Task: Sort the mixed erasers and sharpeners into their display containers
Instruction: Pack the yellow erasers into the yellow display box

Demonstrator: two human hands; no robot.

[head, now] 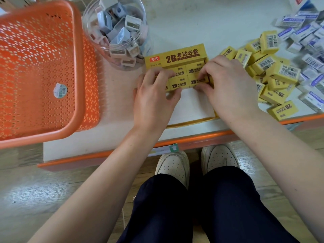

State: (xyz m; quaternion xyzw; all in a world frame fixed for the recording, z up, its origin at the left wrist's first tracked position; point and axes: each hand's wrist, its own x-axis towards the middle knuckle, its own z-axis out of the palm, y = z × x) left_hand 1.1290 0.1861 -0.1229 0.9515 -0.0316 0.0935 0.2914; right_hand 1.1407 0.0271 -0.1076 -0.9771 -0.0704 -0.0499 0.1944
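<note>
A yellow display box lies open on the white shelf, with yellow 2B erasers lined up in rows inside it. My left hand pinches the erasers at the left end of the front row. My right hand pinches the yellow eraser at the right end of that row. A loose heap of yellow erasers lies to the right. A clear round jar behind and left of the box holds several pastel sharpeners.
An orange perforated basket with nothing in it fills the left side. White and blue erasers are piled at the far right. The shelf's orange front edge runs just below the box, with my shoes and the wooden floor beneath.
</note>
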